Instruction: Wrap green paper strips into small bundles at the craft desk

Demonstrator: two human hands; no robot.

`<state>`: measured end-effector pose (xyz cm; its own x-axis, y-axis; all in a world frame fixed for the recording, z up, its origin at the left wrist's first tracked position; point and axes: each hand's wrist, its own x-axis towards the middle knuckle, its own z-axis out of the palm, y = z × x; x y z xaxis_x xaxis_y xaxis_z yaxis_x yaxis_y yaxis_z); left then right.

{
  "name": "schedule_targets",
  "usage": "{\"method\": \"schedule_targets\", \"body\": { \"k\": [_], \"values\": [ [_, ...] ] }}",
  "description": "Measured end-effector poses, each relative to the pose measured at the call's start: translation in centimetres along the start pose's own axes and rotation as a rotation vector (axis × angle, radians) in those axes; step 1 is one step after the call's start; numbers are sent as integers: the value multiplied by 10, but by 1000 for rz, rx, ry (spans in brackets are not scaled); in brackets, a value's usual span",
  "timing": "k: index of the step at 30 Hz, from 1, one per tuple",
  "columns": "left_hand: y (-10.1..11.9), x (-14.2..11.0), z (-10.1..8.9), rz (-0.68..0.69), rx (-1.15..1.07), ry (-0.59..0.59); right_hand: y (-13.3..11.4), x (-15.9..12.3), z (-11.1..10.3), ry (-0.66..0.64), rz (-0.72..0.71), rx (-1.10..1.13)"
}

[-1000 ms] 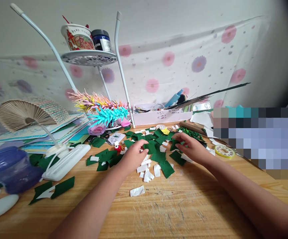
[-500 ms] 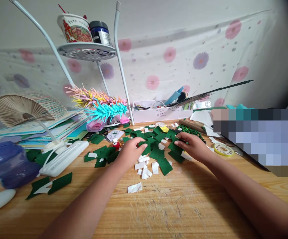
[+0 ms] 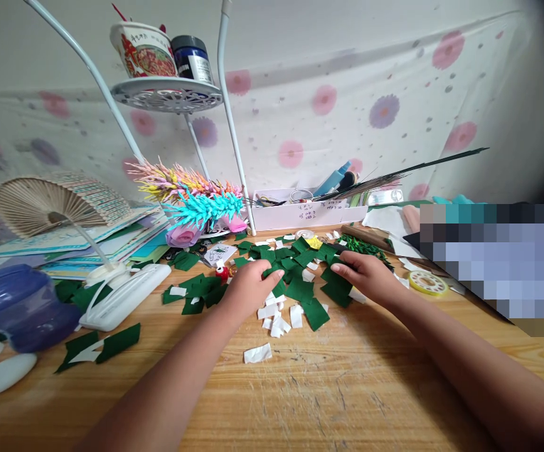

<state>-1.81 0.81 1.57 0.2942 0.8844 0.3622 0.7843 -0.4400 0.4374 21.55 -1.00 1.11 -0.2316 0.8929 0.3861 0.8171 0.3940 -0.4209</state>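
Green pieces [image 3: 300,290], where do they lie exactly?

Most lie in a loose, overlapping heap on the middle of the wooden table [image 3: 300,389], with white scraps [image 3: 278,325] at the near side.

And the left hand [image 3: 251,285]?

Its fingers are bent, the thumb is close to the forefinger, and green shows at the tips. Whether it pinches a piece, I cannot tell, because the back of the hand covers the other fingers.

How is the right hand [image 3: 363,274]?

Also bent, with the thumb above green pieces; its grip, too, I cannot tell. Behind it, a curly green bundle [image 3: 366,248] is partly hidden.

What else is difficult to see?

On the right, a mosaic of squares [image 3: 502,263] covers whatever is there. On the left, a blue-purple container [image 3: 22,307] is cut by the edge. Handwriting on the pale box [image 3: 295,216] at the far side is too small to read.
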Motion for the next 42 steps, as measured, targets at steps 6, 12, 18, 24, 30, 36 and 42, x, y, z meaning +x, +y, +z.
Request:
{"method": "schedule_targets", "body": {
  "k": [6, 12, 18, 24, 30, 36, 42],
  "values": [
    [-2, 1, 5, 54, -109, -13, 1, 0, 2, -29, -35, -5],
    [-1, 2, 4, 3, -191, -19, 3, 1, 3, -36, -68, 46],
    [2, 1, -1, -18, -182, -14, 5, 2, 5, -89, -59, 14],
    [-2, 1, 6, 63, -169, -25, 7, 1, 8, -103, -30, -32],
    [-2, 0, 9, 147, -249, -23, 3, 1, 7, -123, -62, -41],
    [4, -2, 4, 311, -283, -56, 2, 0, 6, -122, -71, -23],
    [5, -4, 5, 269, -313, -134, 3, 0, 7, -123, -97, -14]
  ]
}}
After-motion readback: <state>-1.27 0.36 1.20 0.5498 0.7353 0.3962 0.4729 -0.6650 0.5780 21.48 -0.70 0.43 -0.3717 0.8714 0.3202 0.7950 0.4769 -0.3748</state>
